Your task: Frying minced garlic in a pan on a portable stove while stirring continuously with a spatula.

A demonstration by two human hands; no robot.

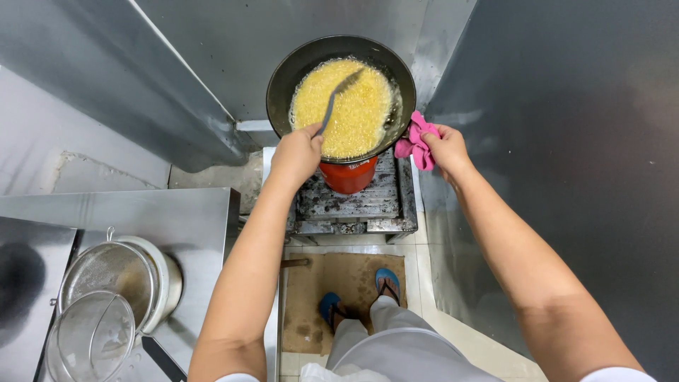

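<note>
Steel walls are closing in around a low burner stand (353,201), where a dark wok (283,92) of bubbling yellow batter (350,113) is sitting. The left hand (297,152) is gripping a metal spatula (332,99) whose tip is dipping into the batter, while the right hand (447,148) is pinching a pink cloth (414,141) against the wok's rim. Two wire strainers (99,304) are resting on the counter at lower left.

Pan rim (404,134) under pink cloth (416,143); strainers (95,322) cut off at bottom edge.

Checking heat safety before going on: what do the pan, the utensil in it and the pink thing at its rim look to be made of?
Pan: dark, matte metal, probably seasoned steel or iron. Utensil in the left hand: grey, thin, likely metal. Pink cloth under the right hand: soft, crumpled fabric.
</note>
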